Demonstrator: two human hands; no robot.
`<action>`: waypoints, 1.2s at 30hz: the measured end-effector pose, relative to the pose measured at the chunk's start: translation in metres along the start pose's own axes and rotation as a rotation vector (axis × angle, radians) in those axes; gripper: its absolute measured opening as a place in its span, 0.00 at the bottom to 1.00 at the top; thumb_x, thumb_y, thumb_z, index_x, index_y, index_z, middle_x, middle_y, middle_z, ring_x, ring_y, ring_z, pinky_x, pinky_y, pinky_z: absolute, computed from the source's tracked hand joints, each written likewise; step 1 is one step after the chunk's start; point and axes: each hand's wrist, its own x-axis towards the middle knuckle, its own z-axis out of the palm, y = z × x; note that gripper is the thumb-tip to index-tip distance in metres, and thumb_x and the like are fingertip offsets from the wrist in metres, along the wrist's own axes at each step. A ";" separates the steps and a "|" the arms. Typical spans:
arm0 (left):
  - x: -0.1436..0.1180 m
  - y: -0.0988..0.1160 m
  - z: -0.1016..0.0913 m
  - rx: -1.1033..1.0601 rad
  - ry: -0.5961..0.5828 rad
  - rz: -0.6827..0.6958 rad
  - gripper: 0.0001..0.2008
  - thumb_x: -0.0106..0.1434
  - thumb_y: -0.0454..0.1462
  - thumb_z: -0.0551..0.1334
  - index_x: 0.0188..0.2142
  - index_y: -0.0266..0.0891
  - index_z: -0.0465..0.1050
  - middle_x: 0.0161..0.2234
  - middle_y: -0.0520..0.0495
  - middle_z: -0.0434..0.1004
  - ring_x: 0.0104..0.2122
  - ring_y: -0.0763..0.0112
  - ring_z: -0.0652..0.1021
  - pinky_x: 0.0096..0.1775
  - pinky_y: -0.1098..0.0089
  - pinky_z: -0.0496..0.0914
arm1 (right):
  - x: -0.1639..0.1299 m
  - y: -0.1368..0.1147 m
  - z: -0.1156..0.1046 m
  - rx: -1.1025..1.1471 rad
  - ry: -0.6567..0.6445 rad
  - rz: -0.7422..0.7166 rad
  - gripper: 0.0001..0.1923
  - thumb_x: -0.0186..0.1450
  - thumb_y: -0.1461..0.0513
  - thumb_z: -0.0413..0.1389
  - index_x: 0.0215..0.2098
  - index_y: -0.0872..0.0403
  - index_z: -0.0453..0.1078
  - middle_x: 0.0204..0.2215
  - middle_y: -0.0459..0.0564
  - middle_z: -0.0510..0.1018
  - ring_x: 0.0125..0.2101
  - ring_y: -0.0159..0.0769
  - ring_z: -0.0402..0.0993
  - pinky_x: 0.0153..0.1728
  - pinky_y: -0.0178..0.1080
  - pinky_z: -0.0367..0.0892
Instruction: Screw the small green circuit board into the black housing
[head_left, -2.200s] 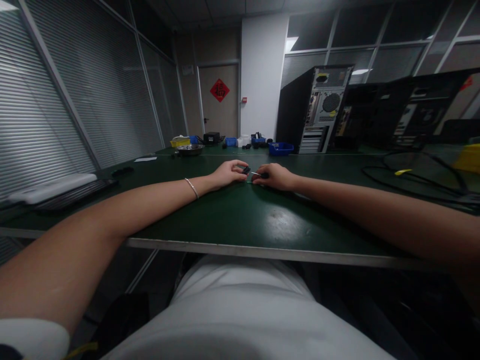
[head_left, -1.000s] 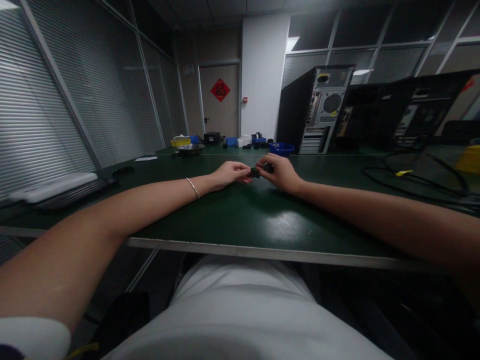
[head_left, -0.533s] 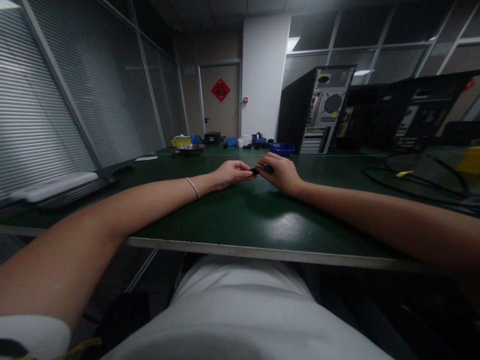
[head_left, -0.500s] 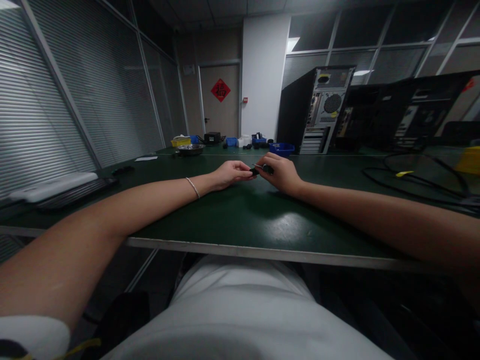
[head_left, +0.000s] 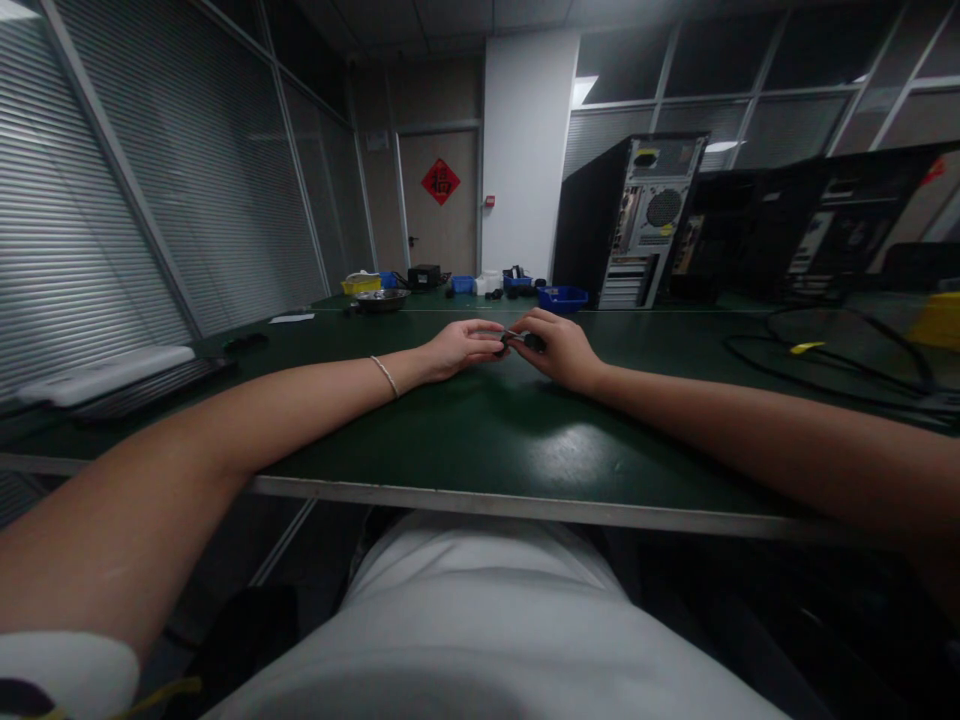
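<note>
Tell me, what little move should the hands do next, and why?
Perhaps the left hand should tilt the small dark piece a little. The piece is pinched there and mostly hidden, the thin-shafted tool in the right hand is very close, and I can't tell whether its tip touches the piece.

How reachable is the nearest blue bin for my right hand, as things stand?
Probably yes: the blue bin sits just beyond your right hand, with nothing visible between them, though that hand holds a dark-handled tool.
</note>
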 end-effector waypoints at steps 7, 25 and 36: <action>-0.001 0.000 0.005 0.078 0.030 0.078 0.18 0.52 0.25 0.68 0.43 0.33 0.73 0.32 0.50 0.74 0.36 0.73 0.77 0.48 0.63 0.69 | 0.000 -0.004 -0.004 0.059 -0.021 0.012 0.10 0.63 0.59 0.57 0.43 0.51 0.72 0.40 0.52 0.75 0.37 0.40 0.74 0.34 0.38 0.67; -0.002 0.002 0.003 0.071 -0.018 0.128 0.18 0.51 0.26 0.68 0.43 0.34 0.74 0.35 0.49 0.73 0.38 0.72 0.75 0.49 0.61 0.68 | 0.001 -0.003 -0.004 0.152 0.038 -0.004 0.12 0.62 0.60 0.58 0.44 0.51 0.74 0.41 0.53 0.76 0.40 0.43 0.75 0.39 0.41 0.69; -0.001 0.001 0.001 0.023 -0.028 0.133 0.20 0.50 0.26 0.70 0.43 0.33 0.73 0.36 0.47 0.78 0.37 0.72 0.78 0.49 0.62 0.69 | 0.000 -0.003 -0.001 0.049 0.029 0.006 0.13 0.64 0.59 0.56 0.45 0.51 0.76 0.44 0.53 0.77 0.39 0.42 0.76 0.38 0.40 0.70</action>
